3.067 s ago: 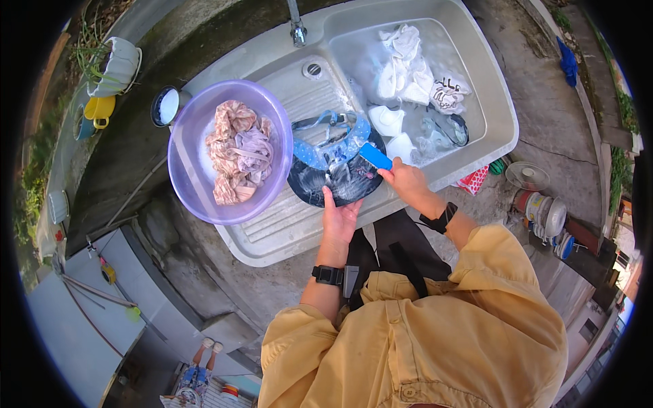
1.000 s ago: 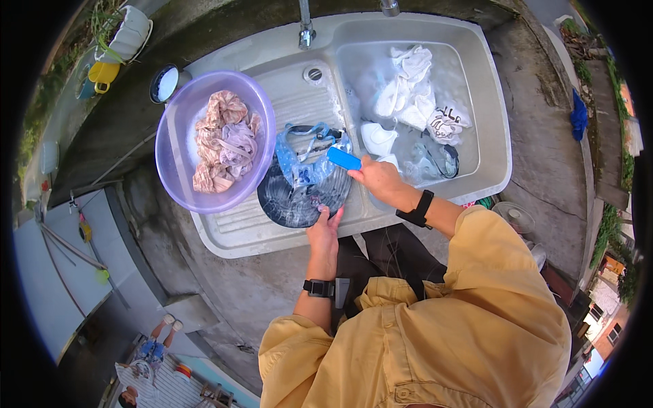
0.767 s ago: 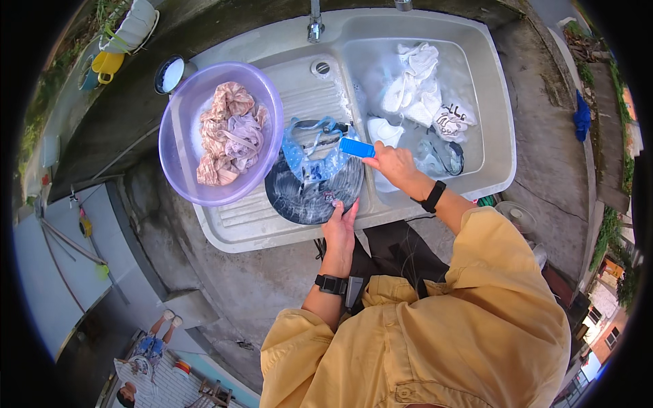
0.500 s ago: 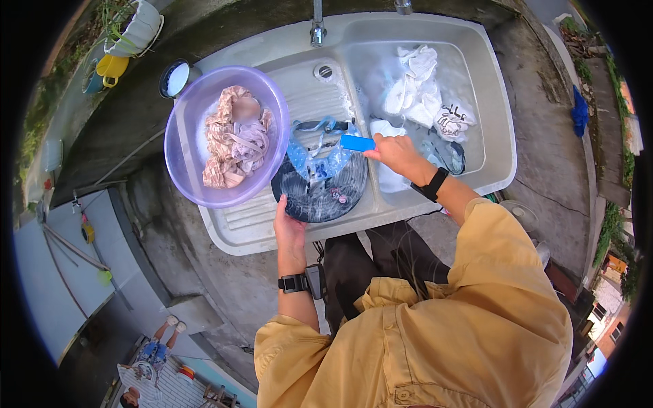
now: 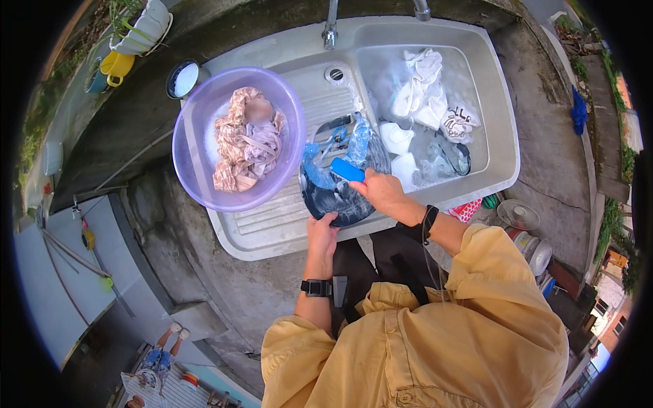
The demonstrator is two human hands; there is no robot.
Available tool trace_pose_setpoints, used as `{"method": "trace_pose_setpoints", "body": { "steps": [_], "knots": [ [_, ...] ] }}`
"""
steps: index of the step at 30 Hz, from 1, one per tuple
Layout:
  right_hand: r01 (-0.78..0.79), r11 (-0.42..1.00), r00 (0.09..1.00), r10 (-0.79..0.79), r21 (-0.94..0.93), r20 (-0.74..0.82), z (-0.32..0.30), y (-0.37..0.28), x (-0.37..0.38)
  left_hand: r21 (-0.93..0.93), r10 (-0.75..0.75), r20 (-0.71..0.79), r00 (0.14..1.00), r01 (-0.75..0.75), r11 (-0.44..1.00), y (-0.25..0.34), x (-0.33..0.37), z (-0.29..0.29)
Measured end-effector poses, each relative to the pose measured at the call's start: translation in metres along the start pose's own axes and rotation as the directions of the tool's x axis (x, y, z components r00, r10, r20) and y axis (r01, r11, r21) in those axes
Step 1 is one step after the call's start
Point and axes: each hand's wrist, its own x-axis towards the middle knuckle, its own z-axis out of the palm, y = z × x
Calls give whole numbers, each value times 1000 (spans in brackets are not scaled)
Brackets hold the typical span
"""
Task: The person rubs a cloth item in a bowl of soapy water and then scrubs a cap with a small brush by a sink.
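right hand (image 5: 386, 194): closed round the near end of a blue brush (image 5: 347, 170), which lies over the light-blue patterned part of a dark round fabric piece (image 5: 339, 202). bristle contact hidden from this angle. left hand (image 5: 322, 236): gripping the near edge of that piece, thumb on top, other fingers partly out of sight.

location: fabric piece on the ribbed drainboard (image 5: 248, 234), between a purple tub (image 5: 190, 160) and the basin (image 5: 502, 129). whitish smears on the dark cloth, probably suds. tub holds pink checked cloth (image 5: 230, 162) and lilac cloth (image 5: 262, 151); basin holds white cloths (image 5: 423, 95) in cloudy water.

risks (judgement): edge hold looks small; a hard stroke on slick cloth could pull it free. loose straps could snag the bristles. a sideways push could nudge the tub, which overhangs the drainboard's left side and might tip.
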Motion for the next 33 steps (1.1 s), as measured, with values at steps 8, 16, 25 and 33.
{"method": "trace_pose_setpoints", "body": {
  "steps": [8, 16, 25, 33],
  "knots": [
    [-33, 996, 983, 17, -83, -183, -1, 28, 28, -28, 109, 26, 994, -108, 994, -12, -4, 9],
    [-194, 973, 981, 193, 124, 18, -3, 9, 10, 100, -352, 134, 926, 340, 935, 59, 32, 8],
    [-152, 988, 986, 152, -1, -74, -1, 34, -17, -172, -82, 41, 996, 88, 981, -1, 23, 5],
    [-97, 989, 989, 83, 112, 123, 25, -27, -60, -211, -195, 82, 977, 208, 955, -2, 12, 24]
  ]
}}
